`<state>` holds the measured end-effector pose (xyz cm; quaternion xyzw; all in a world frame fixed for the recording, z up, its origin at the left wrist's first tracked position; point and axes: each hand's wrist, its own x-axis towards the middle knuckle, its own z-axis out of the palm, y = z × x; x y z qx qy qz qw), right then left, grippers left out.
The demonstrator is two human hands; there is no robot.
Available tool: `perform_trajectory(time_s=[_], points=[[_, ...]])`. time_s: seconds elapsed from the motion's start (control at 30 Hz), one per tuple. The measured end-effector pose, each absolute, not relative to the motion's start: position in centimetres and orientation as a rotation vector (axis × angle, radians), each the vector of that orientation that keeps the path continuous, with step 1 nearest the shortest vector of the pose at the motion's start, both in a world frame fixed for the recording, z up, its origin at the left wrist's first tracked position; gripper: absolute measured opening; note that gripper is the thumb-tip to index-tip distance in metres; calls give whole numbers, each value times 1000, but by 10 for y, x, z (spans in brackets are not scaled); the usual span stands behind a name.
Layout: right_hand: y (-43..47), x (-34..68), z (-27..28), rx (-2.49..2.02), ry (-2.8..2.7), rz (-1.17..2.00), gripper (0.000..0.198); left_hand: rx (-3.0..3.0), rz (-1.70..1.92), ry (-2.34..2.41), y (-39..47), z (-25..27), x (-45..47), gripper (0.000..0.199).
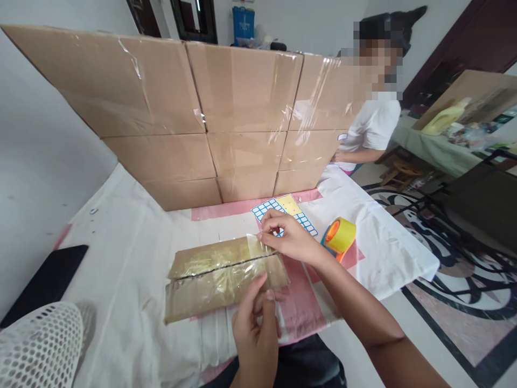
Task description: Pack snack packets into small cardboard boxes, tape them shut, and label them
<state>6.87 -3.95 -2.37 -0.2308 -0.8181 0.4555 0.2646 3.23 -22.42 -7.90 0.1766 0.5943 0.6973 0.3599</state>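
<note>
The taped cardboard [194, 303] lies at lower centre of the frame, its long axis running left to right, rising slightly, mostly left of your fingers. Your right hand [287, 233], nearer its far right corner, pinches clear tape [253, 246]; your left hand [257, 322] is at the near edge, thumb and forefinger slightly parted, any hold impossible to tell.

Head view | from person's head | faces forward-down | hands [256, 326] near, tall cardboard [248, 91] farther
</note>
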Motion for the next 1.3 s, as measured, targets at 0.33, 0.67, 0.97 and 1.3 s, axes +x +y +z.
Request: perform_trajectory(time_s=[0.33,0.67,0.97,1.3], points=[[-37,70,-37,-648,-2144,1304,29,537,1723,1711,-222,-88,31,40],[-36,72,-51,-744,-2176,1171,24,519,1763,1733,-221,-92,38,39],[-35,72,-55,-849,-2150,1375,19,870,1803,1745,-223,-114,24,23],[-31,70,-64,-863,-2062,1574,23,1276,1845,1841,-222,-123,17,30]])
